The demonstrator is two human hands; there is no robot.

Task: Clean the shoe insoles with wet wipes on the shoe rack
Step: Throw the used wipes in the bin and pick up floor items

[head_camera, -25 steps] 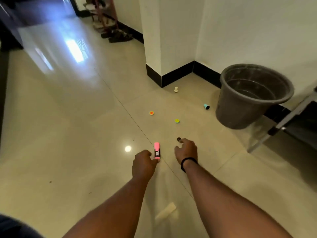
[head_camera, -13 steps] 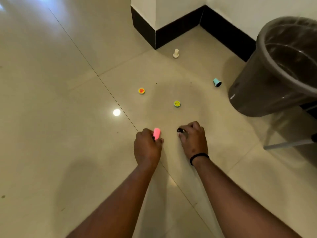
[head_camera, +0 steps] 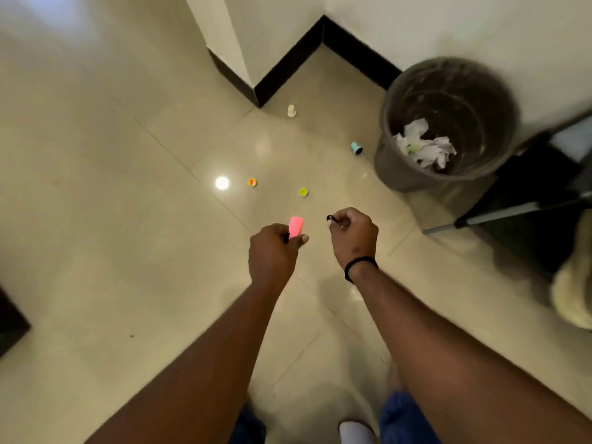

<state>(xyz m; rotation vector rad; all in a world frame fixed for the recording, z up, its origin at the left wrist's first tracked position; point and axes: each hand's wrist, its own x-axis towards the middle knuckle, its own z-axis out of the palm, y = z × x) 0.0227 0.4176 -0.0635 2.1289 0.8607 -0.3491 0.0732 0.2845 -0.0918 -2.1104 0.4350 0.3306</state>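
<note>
Left hand (head_camera: 272,251) grips pink marker (head_camera: 295,225); right hand (head_camera: 352,233) pinches small black cap (head_camera: 330,217), above floor (head_camera: 128,219). Insoles, wipes unseen; insoles likely light, floppy; hold by edge

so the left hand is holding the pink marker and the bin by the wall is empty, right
Not quite. The left hand does hold the pink marker, but the bin by the wall is not empty: the head view shows crumpled white paper inside it.
</note>
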